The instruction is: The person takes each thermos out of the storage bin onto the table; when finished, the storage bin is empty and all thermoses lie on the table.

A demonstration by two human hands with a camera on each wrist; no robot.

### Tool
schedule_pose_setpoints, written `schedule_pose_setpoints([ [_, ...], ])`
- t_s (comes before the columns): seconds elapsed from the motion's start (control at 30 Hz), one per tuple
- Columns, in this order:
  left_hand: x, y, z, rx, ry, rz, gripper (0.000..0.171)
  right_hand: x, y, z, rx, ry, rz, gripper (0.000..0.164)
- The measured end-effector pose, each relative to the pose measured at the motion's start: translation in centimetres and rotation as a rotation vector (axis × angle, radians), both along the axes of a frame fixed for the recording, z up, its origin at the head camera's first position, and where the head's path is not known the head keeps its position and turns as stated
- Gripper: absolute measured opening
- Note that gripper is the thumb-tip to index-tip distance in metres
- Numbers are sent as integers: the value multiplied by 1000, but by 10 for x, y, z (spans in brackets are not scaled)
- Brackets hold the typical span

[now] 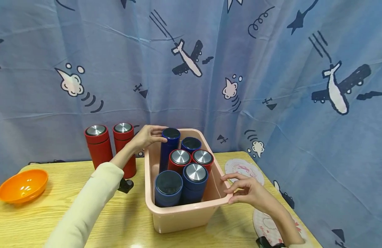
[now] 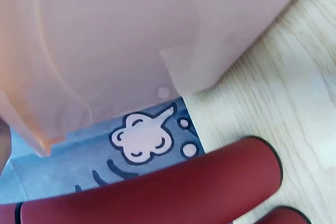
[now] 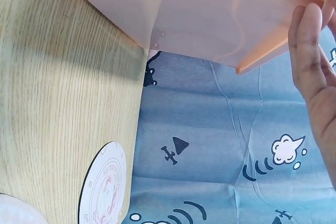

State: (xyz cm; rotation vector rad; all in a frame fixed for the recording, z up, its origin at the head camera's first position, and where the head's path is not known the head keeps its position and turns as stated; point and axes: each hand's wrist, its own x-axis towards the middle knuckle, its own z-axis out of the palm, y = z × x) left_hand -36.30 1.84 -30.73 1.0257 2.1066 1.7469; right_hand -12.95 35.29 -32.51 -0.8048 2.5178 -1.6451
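Note:
A pink plastic bin [image 1: 191,210] stands on the wooden table in the middle of the head view, with several thermos flasks upright in it. At its far left corner my left hand [image 1: 151,135] grips a tall, shiny blue flask [image 1: 169,148] near its black lid. That flask rises higher than a second shiny blue flask [image 1: 191,144] beside it. Two red flasks [image 1: 180,158] with silver lids stand in the middle. Nearest me are two matte blue flasks [image 1: 168,187], one black-lidded and one silver-lidded. My right hand [image 1: 249,191] pinches the bin's rim at the near right corner.
Two more red flasks [image 1: 99,148] stand on the table left of the bin, close to my left forearm. An orange bowl [image 1: 22,186] sits at the far left. Round printed mats [image 1: 245,168] lie to the right. A blue patterned curtain [image 1: 191,96] hangs behind the table.

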Motion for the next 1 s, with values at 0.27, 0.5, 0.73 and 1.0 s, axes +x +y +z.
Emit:
schedule_pose_setpoints([
  [0.27, 8, -12, 2, 3, -20, 6, 51, -1, 0, 1, 9, 7, -7, 21],
  [0.5, 9, -13, 2, -69, -19, 9, 52, 1, 0, 0, 16, 19, -11, 21],
  [0.73, 4, -11, 0, -116, 54, 6, 57, 0, 1, -1, 11, 23, -7, 20],
  [1.0, 2, -11, -7, -61, 54, -17, 53, 0, 1, -2, -1, 34, 7, 21],
])
